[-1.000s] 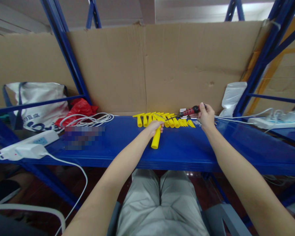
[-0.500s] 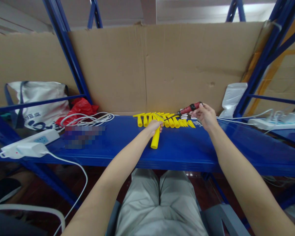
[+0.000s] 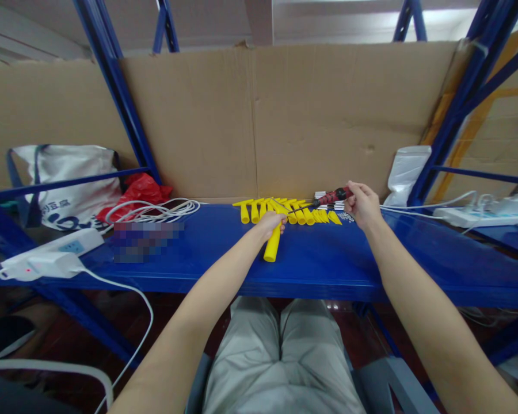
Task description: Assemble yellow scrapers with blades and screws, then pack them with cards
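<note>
My left hand (image 3: 269,223) is closed round the top end of a yellow plastic tube (image 3: 272,246) that rests on the blue metal shelf (image 3: 328,259). My right hand (image 3: 362,204) grips a screwdriver (image 3: 326,200) with a red and black handle, its thin shaft pointing left toward my left hand. A row of several yellow T-shaped plastic parts (image 3: 285,210) lies on the shelf just behind both hands, against the cardboard wall.
A cardboard sheet (image 3: 259,121) backs the shelf. At left lie a white power strip (image 3: 47,256), coiled white cables (image 3: 155,209), a red bag (image 3: 133,192) and a white tote bag (image 3: 64,178). At right are a white pouch (image 3: 408,172) and another power strip (image 3: 479,216).
My right hand lifted the screwdriver's handle half a second ago and has lowered it again toward the shelf. My left hand and the yellow tube have stayed in place.
</note>
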A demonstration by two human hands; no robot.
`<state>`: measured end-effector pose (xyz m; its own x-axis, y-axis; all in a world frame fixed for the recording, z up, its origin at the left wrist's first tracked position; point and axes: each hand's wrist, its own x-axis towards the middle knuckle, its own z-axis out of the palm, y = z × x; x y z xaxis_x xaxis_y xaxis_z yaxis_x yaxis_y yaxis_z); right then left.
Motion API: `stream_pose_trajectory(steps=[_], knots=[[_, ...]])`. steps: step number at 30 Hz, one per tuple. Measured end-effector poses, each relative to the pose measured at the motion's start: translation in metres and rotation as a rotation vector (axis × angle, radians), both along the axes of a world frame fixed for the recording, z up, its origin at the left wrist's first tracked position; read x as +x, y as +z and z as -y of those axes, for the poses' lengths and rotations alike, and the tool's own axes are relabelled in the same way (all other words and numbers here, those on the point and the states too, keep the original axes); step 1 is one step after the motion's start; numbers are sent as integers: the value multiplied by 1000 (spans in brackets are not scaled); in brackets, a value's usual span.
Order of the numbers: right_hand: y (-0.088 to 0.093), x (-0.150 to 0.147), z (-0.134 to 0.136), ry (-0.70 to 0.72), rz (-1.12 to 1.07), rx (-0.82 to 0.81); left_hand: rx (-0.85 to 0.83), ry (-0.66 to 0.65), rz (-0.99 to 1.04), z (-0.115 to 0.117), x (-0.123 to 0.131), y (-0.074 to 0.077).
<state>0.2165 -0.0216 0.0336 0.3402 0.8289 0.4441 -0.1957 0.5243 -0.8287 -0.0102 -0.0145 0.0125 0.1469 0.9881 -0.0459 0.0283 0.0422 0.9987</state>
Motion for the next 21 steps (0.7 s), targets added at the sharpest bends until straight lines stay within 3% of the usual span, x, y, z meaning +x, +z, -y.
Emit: stream_pose_trajectory(steps=[8,21], knots=[[6,1,8,207,-46,-60,-11,-1,15,-2,0,-2],[1,3,3,102,-63,-77,-19,-3,1,-1,1,-2]])
